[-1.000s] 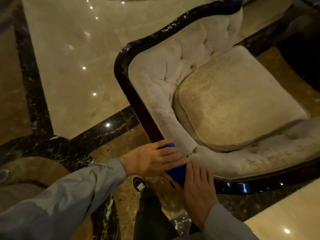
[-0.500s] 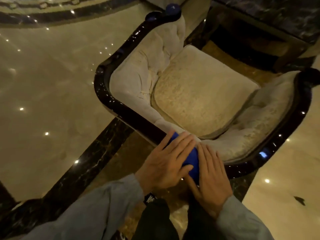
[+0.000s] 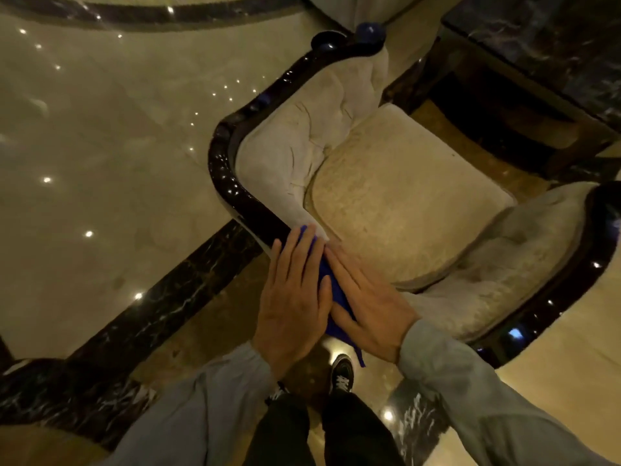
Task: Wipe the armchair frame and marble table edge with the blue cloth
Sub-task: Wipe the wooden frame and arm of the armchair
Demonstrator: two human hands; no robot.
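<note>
Left hand and right hand, fingers straight, press flat on the blue cloth, apparently over the armchair frame corner at 6 o'clock of the seat cushion

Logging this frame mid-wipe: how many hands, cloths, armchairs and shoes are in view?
Hands: 2, left hand and right hand
Blue cloth: 1
Armchair: 1
Shoes: 2, one clear, one partly hidden
Total: 6
</note>
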